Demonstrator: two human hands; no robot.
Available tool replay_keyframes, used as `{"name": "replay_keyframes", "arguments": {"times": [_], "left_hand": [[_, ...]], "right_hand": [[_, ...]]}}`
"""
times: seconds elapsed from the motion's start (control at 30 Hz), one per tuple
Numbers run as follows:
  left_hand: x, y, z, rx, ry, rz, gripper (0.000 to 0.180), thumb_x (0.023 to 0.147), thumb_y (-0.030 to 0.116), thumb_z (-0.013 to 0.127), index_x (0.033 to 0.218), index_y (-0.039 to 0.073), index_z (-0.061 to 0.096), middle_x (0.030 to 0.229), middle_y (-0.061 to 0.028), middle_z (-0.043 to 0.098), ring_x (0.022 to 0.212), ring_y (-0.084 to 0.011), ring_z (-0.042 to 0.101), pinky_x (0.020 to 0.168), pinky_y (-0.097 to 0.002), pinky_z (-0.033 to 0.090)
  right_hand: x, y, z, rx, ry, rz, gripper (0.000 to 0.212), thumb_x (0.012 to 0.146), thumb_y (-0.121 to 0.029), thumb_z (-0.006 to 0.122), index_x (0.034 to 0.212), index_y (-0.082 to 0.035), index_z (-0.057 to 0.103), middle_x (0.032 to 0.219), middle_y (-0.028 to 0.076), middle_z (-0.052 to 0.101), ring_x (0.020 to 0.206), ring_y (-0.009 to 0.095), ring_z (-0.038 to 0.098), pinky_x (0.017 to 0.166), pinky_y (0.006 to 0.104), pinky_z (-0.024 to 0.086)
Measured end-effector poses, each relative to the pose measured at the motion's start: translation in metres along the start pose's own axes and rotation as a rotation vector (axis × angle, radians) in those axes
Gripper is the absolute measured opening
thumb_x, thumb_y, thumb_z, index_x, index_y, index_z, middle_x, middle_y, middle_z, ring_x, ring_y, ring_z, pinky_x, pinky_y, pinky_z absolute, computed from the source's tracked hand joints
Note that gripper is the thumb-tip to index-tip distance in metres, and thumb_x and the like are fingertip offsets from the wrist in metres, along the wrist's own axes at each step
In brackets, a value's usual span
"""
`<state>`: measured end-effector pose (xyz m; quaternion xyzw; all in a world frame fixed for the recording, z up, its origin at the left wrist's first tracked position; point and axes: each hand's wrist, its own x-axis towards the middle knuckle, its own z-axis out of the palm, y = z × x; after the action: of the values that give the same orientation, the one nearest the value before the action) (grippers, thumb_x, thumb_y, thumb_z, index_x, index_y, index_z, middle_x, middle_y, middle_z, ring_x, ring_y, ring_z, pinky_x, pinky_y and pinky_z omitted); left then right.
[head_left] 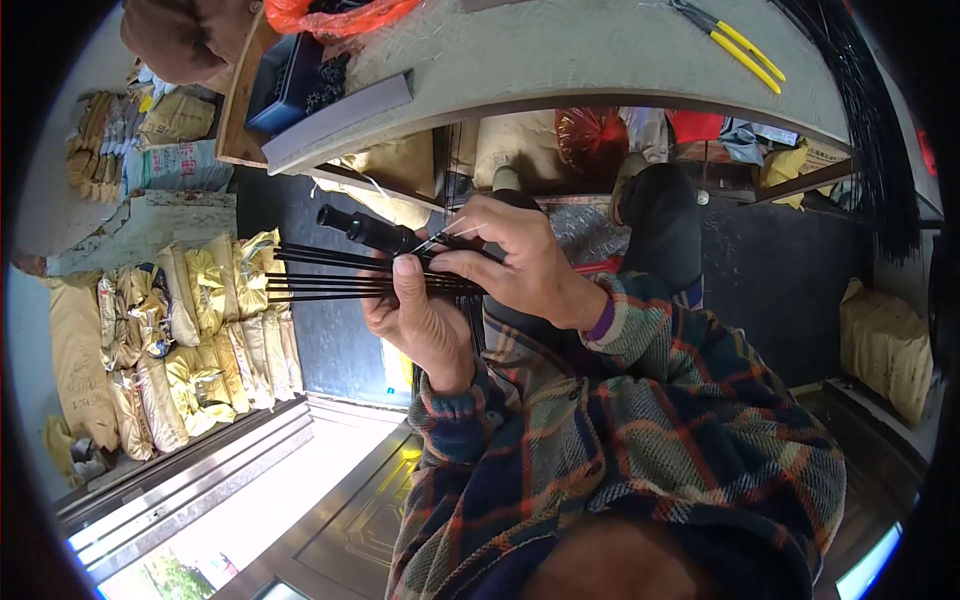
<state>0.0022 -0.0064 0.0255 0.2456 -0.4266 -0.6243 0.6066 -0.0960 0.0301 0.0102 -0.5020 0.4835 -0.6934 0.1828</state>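
Observation:
A bundle of thin black rods [318, 286] lies across my left hand [432, 330], which is closed round it with the thumb pressed on top. The rods' free ends fan out to the left. Against the bundle's far side rests a black stepped cylinder [368, 230], tilted up to the left; whether my left fingers grip it too is hard to see. My right hand [535, 262] is pinched close beside the left thumb. Thin pale strands, perhaps wire, show at its fingertips over the rods. My fingers partly cover the bundle's middle.
Beyond my hands runs a grey workbench [560, 65] with yellow-handled pliers [735, 45] on it. Long black strands [875, 140] hang over its right end. A blue bin [283, 85] stands at its left. Wrapped packages [205, 330] are stacked at left, and sacks [515, 150] sit under the bench.

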Motion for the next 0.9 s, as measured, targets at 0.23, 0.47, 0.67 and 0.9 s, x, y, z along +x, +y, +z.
{"name": "replay_keyframes", "arguments": {"times": [0.23,0.47,0.67,0.9], "left_hand": [[0.001,-0.004,-0.004,0.024,0.02,0.014,0.03,0.078,0.011,0.066,0.102,-0.002,0.053,0.094,-0.0121,0.06,0.081,-0.0174,0.058,0.076,-0.0287,0.048],[-0.003,-0.005,-0.001,0.033,0.004,0.015,0.033,0.08,0.014,0.065,0.104,-0.004,0.051,0.094,-0.0121,0.06,0.08,-0.0169,0.058,0.075,-0.028,0.048],[-0.004,-0.002,0.002,0.005,-0.041,-0.033,0.032,0.081,0.014,0.064,0.104,-0.004,0.052,0.093,-0.013,0.06,0.079,-0.0163,0.059,0.074,-0.0273,0.048],[-0.007,-0.003,0.004,0.06,-0.026,0.042,0.03,0.083,0.012,0.061,0.105,-0.006,0.052,0.094,-0.0141,0.06,0.08,-0.0167,0.059,0.074,-0.0273,0.049]], "right_hand": [[0.005,0.002,-0.002,0.287,-0.11,0.23,0.018,0.078,-0.01,0.065,0.087,0.004,0.057,0.077,0.006,0.055,0.067,0.008,0.05,0.057,0.0217,0.041],[0.003,0.006,-0.003,0.375,-0.127,0.134,0.016,0.081,-0.01,0.061,0.089,0.003,0.055,0.077,0.006,0.054,0.07,0.008,0.05,0.06,0.0217,0.04],[-0.001,0.004,0.0,0.145,-0.002,-0.037,0.014,0.078,-0.007,0.063,0.085,0.004,0.057,0.074,0.008,0.054,0.067,0.011,0.052,0.057,0.0242,0.04],[0.003,0.0,-0.008,0.229,-0.075,0.177,0.016,0.074,-0.008,0.068,0.082,0.004,0.059,0.074,0.008,0.056,0.067,0.009,0.052,0.056,0.0237,0.041]]}}
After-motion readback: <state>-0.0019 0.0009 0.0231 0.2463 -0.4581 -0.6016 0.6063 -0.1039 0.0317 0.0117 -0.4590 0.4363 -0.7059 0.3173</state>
